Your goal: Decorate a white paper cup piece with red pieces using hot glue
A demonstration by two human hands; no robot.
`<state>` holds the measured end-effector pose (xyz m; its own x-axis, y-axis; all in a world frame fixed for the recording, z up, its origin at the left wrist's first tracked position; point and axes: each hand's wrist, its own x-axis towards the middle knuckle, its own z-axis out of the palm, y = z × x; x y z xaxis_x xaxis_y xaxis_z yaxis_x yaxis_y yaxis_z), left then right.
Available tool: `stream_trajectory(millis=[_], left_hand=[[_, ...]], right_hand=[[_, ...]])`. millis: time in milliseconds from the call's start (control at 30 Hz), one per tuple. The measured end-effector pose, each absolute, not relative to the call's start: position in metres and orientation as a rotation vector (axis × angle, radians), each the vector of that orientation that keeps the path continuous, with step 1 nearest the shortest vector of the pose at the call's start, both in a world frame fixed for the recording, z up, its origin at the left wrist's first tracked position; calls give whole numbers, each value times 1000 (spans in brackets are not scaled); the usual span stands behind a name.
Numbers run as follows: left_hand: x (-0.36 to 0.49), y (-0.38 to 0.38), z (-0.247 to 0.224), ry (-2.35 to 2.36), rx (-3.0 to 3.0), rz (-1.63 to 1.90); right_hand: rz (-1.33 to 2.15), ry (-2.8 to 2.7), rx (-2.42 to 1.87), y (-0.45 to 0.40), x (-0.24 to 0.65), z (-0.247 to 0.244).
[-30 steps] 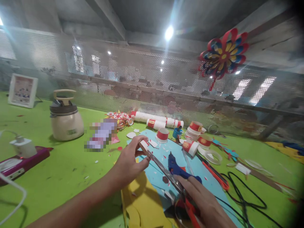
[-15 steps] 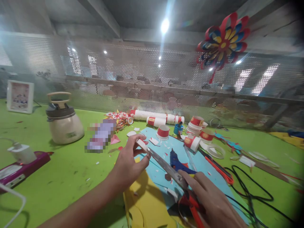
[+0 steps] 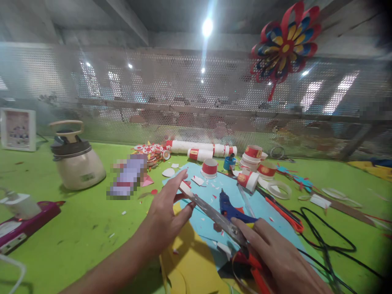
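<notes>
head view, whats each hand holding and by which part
The right hand holds the scissors by the red handles. The left hand pinches a small white piece; exactly where on it cannot be told.

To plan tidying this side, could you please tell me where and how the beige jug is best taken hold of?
The jug is probably best gripped by its tan loop handle, from above: the loop stands over the dark lid with a gap for the fingers, while the jug bulges wide below.

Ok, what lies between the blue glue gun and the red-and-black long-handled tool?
Between the glue gun and the tool, a thin translucent strip lies on light-blue paper, in the head view.
</notes>
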<state>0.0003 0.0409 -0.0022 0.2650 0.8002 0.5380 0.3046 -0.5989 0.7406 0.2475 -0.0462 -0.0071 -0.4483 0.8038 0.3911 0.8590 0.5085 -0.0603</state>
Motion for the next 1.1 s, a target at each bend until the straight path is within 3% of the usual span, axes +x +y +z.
stream_trajectory(millis=[433,1100], left_hand=[[1,36,-2,933,1921,1276],[4,35,-1,895,1833,1338]], right_hand=[[-410,-2390,-1284,-44,256,-13],[-331,-2353,-1213,-43,253,-7]])
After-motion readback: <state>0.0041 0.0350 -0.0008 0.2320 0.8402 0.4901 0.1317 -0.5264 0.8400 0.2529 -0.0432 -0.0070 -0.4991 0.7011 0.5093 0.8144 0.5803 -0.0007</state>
